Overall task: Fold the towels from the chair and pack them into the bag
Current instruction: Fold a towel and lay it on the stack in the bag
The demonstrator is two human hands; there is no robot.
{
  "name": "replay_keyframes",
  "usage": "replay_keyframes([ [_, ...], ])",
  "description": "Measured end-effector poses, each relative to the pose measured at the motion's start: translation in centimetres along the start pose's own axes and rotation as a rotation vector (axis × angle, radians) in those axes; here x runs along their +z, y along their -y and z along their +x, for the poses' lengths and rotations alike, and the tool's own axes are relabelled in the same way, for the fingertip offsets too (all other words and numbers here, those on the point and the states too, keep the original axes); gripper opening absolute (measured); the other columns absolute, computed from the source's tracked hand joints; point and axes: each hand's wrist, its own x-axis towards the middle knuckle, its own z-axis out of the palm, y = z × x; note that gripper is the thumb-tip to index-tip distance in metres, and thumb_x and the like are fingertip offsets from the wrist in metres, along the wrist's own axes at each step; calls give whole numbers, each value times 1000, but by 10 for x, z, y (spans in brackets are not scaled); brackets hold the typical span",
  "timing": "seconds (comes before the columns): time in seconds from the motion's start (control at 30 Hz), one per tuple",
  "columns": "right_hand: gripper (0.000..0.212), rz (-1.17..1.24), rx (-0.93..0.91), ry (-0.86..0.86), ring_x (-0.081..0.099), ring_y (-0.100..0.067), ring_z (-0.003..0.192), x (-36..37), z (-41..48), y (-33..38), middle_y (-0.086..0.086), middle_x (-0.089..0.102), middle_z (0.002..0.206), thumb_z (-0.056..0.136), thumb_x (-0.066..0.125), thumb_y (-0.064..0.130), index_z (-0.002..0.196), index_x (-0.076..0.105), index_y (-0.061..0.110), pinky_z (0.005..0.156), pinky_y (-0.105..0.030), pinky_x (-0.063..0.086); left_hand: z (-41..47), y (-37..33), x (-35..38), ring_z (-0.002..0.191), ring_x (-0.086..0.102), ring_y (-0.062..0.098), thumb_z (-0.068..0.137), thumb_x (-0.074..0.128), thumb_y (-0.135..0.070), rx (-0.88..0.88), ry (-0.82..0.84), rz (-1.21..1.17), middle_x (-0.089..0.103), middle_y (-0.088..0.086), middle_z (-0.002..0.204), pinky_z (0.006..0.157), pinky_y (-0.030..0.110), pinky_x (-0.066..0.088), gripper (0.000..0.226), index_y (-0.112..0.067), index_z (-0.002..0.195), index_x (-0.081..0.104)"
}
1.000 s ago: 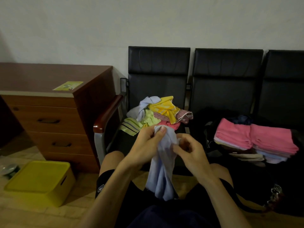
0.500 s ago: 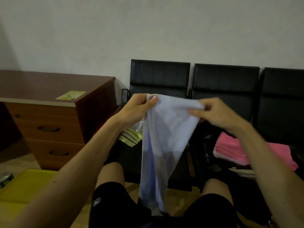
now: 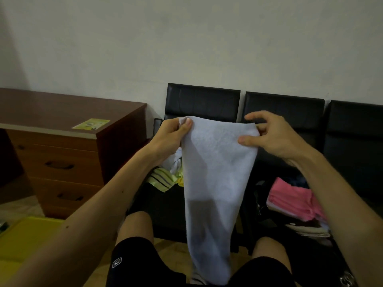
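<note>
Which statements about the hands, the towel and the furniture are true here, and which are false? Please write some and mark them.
1. The left hand and the right hand pinch the top edge of the pale blue terry towel. True.
2. The towel lies folded on a seat. False: it hangs down from the hands, between the knees.
3. Folded pink towels lie stacked at the right. True.
4. The brown wooden drawer cabinet stands at the right. False: it stands at the left.
</note>
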Motion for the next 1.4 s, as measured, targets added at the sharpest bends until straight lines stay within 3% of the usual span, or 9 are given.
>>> replay_keyframes([
  [0.13, 26, 112, 133, 140, 74, -13, 84, -3, -3, -4, -2, 78, 91, 75, 80, 10, 100, 74, 7, 79, -23, 59, 1, 0, -1, 89, 63, 18, 105, 42, -31, 38, 25, 82, 62, 16, 98, 88, 43, 57, 48, 12, 103, 60],
  [0.27, 29, 432, 102, 75, 73, -19, 91, 2, -11, -10, -6, 77, 96, 72, 72, 20, 98, 73, 7, 82, -29, 60, 0, 6, 2, 96, 61, 36, 105, 41, -31, 55, 12, 104, 59, 29, 108, 90, 51, 55, 49, 14, 102, 58],
  [0.5, 19, 536, 96, -97, 67, -22, 84, 28, -21, -25, -7, 73, 92, 87, 67, 28, 98, 71, 13, 76, -34, 56, -5, 17, 14, 75, 59, -5, 106, 40, -28, 121, -66, 52, 63, -6, 89, 71, 12, 49, 29, -21, 95, 65],
  [0.6, 19, 543, 156, -118, 64, -31, 87, 40, -27, -37, -10, 72, 97, 92, 65, 27, 102, 70, 12, 81, -44, 52, -10, 23, 20, 83, 64, 0, 106, 41, -27, 128, -94, 60, 66, -6, 94, 73, 11, 51, 27, -25, 97, 66],
  [0.8, 22, 650, 295, -105, 71, -19, 96, 76, -48, -60, -2, 74, 102, 97, 57, 28, 114, 66, 16, 78, -33, 55, -18, 27, 43, 69, 63, 4, 106, 41, -28, 148, -139, 23, 65, -8, 77, 67, 15, 53, 30, -20, 90, 65],
  [1.0, 33, 762, 411, 175, 73, -16, 93, 125, -83, -81, -5, 75, 104, 76, 72, 15, 109, 66, 16, 78, -32, 57, -22, 27, 56, 69, 64, 4, 106, 42, -31, 72, -74, -72, 68, -5, 80, 64, 17, 52, 29, -16, 100, 66],
  [1.13, 52, 626, 505, 291, 72, -14, 89, 149, -92, -92, -2, 74, 97, 54, 90, 37, 98, 68, 18, 79, -33, 56, -20, 26, 50, 74, 68, 5, 105, 42, -32, 39, -96, -92, 70, -6, 82, 66, 17, 53, 26, -22, 100, 66],
  [1.23, 33, 660, 517, 325, 71, -18, 100, 144, -95, -97, -3, 75, 105, 75, 78, 15, 107, 70, 15, 88, -38, 57, -17, 26, 38, 78, 70, 4, 106, 43, -30, 47, -136, -83, 72, -12, 80, 66, 16, 53, 25, -28, 97, 66],
  [1.4, 35, 734, 608, 336, 71, -27, 101, 129, -100, -99, -14, 73, 111, 79, 76, 16, 112, 70, 6, 97, -45, 54, -7, 32, 31, 79, 68, 4, 104, 45, -34, 3, -197, -27, 69, -10, 82, 68, 16, 52, 24, -28, 93, 65],
])
